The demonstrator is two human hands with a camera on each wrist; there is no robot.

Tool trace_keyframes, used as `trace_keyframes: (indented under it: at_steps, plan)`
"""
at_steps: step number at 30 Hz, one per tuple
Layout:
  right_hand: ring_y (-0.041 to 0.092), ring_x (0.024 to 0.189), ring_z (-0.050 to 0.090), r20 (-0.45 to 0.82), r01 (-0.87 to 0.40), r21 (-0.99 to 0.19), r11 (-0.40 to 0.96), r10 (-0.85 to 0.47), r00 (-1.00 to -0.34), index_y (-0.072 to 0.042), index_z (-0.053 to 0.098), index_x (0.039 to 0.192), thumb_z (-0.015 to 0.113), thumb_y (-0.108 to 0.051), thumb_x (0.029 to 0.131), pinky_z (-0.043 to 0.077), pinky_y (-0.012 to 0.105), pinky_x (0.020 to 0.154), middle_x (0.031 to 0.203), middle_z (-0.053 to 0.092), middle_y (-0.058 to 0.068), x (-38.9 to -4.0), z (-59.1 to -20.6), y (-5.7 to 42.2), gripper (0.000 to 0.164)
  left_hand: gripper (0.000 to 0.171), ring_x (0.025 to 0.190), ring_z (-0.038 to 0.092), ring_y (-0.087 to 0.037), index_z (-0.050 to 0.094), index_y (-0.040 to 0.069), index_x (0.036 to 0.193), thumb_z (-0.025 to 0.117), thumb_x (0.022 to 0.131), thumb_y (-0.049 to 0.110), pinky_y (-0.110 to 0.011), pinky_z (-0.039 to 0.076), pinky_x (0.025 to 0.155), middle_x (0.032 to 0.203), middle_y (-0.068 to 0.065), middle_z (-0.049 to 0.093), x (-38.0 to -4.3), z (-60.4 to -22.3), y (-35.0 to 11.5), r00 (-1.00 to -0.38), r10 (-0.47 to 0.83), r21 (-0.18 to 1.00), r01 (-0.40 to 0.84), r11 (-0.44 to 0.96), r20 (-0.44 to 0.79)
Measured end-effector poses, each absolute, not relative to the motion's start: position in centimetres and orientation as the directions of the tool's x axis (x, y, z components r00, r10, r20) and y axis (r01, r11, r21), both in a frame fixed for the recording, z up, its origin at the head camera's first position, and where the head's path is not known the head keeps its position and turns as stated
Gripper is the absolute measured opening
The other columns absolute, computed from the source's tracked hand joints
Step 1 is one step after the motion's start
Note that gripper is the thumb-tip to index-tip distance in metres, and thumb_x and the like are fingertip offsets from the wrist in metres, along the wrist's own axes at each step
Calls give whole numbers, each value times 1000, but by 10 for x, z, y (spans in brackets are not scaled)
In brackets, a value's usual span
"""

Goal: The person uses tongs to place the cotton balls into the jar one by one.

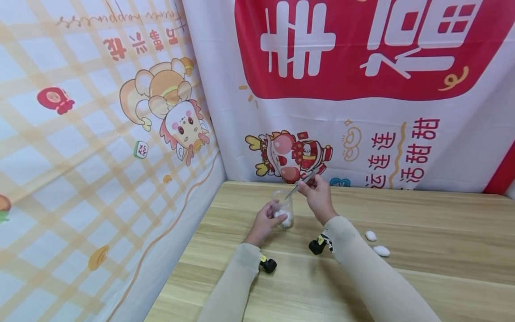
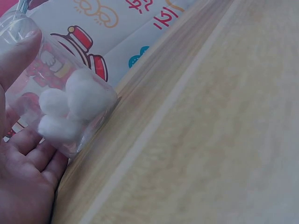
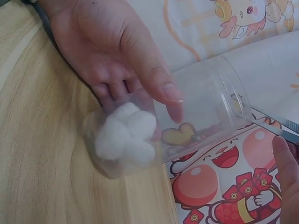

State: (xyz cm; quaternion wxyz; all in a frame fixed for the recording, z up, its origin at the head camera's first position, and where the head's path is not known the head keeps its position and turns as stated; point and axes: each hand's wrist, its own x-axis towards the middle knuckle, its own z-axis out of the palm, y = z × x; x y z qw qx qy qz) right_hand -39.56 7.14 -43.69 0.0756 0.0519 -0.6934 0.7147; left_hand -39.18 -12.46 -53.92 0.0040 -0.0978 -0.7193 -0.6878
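Observation:
A clear plastic cup (image 3: pixel 196 93) stands near the table's back edge with several white cotton balls (image 3: pixel 124 135) at its bottom. My left hand (image 1: pixel 265 220) grips it from the left side, thumb in front, as the left wrist view also shows. My right hand (image 1: pixel 319 197) pinches a pair of metal tweezers (image 1: pixel 304 181) to the right of the cup. The tweezers' tips reach into the cup's mouth, above the cotton balls, and no cotton shows between them. The right wrist view catches only part of the right hand at its edge.
Two more cotton balls, one (image 1: pixel 371 235) behind the other (image 1: pixel 381 251), lie on the wooden table (image 1: pixel 442 228) to the right of my right forearm. Printed cloth hangs (image 1: pixel 225 112) behind the table and along its left side. A small black camera sits at each wrist.

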Motion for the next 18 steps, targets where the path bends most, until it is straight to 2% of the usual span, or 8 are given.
trace_keyframes:
  at_steps: [2,9,13,18]
  plan:
    - [23,104,61,178,-179,-983,-34,42,-983,-7,55,117,63,-19,96,55,32,86,112,57,14,-395,-436,73,25,64,133,43,-20,52,15,138,81,81,23,-36,33,110,143,-11,50,-393,-540,-124,-980,136,988,151,34,145]
    - [24,103,61,202,-206,-977,-57,63,-977,-5,56,117,62,-13,97,55,29,83,111,58,14,-387,-424,77,23,65,136,39,-22,50,13,140,79,82,18,-37,31,111,147,-15,44,-393,-538,-124,-980,144,989,142,32,136]
    - [25,103,61,240,-244,-968,-52,65,-968,-3,55,118,62,-13,96,55,29,84,112,57,15,-380,-418,83,25,66,136,39,-23,48,9,141,78,83,15,-38,31,111,146,-15,45,-394,-537,-124,-980,146,989,143,30,137]
    - [23,102,61,236,-241,-968,-64,84,-968,-2,54,118,63,-13,96,55,28,83,114,57,17,-371,-421,93,26,68,133,43,-23,49,10,141,80,81,17,-37,35,109,143,-11,50,-391,-537,-124,-982,141,991,133,28,128]
